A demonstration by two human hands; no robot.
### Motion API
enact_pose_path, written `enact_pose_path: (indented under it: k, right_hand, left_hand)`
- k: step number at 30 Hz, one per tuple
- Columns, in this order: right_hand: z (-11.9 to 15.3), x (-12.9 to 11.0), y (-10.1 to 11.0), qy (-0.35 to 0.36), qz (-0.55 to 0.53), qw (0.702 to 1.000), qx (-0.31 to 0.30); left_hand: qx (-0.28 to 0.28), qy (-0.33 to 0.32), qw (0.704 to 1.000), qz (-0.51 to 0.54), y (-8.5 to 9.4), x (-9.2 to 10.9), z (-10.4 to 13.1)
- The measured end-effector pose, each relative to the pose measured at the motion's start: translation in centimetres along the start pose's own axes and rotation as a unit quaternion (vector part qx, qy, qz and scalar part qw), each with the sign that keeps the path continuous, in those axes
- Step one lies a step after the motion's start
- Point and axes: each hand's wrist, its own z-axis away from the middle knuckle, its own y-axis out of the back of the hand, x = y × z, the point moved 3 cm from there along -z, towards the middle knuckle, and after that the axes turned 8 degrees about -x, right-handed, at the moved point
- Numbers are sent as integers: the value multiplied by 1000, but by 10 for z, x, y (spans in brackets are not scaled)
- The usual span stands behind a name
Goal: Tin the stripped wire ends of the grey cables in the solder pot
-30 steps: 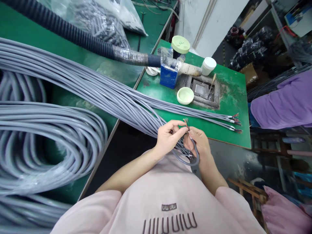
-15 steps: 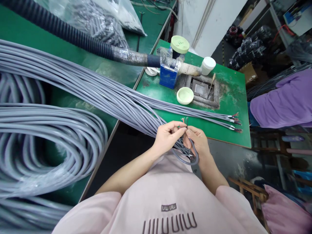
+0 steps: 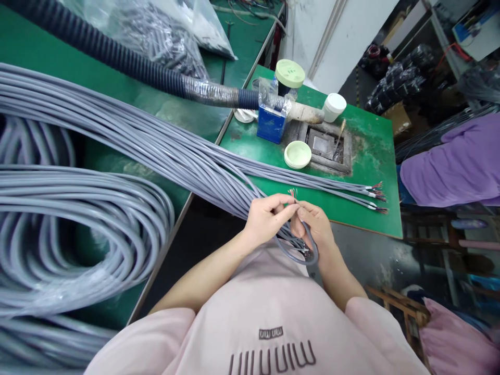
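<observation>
Both of my hands meet at the stripped end of one grey cable (image 3: 313,250), which loops down below them. My left hand (image 3: 267,219) is closed in a pinch on the thin coloured wires (image 3: 292,193) that poke up from the cable end. Pressed close beside it, my right hand (image 3: 315,223) grips the same cable near its end. Fingers hide the spot where the wires leave the grey sheath. Just behind my left hand runs a thick bundle of grey cables (image 3: 187,161). More cable ends (image 3: 299,242) hang under my hands.
Several cables with bared ends (image 3: 377,192) lie across the green table (image 3: 359,156). Farther back are a shallow pale-green dish (image 3: 297,154), a framed metal pot (image 3: 322,145), a white tub (image 3: 334,107), a blue box (image 3: 270,125) and a ribbed hose (image 3: 136,65). Coiled cable (image 3: 156,219) lies left; a person in purple (image 3: 453,161) is right.
The wire tips above my fingers have moved slightly left and now stand closer together; before, they were fanned wider. Both hands stay at nearly the same place on the cable.
</observation>
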Motion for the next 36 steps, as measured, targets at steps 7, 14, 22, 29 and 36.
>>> enact_pose_path:
  k: [7, 14, 22, 29, 36]
  right_hand:
    - [-2, -7, -6, 55, -22, 997, 45]
    - [7, -30, 2, 119, 190, 973, 47]
    - [7, -37, 6, 133, 280, 949, 53]
    - [-1, -40, 5, 178, 296, 934, 93]
    - [-1, -48, 20, 190, 287, 929, 135]
  left_hand:
    - [-1, -66, 997, 28, -11, -1, 11]
    - [13, 104, 956, 273, -20, -8, 8]
    - [6, 123, 961, 248, -18, -18, 4]
    - [0, 119, 952, 280, -15, -28, -2]
    - [22, 137, 905, 403, 18, -37, -24]
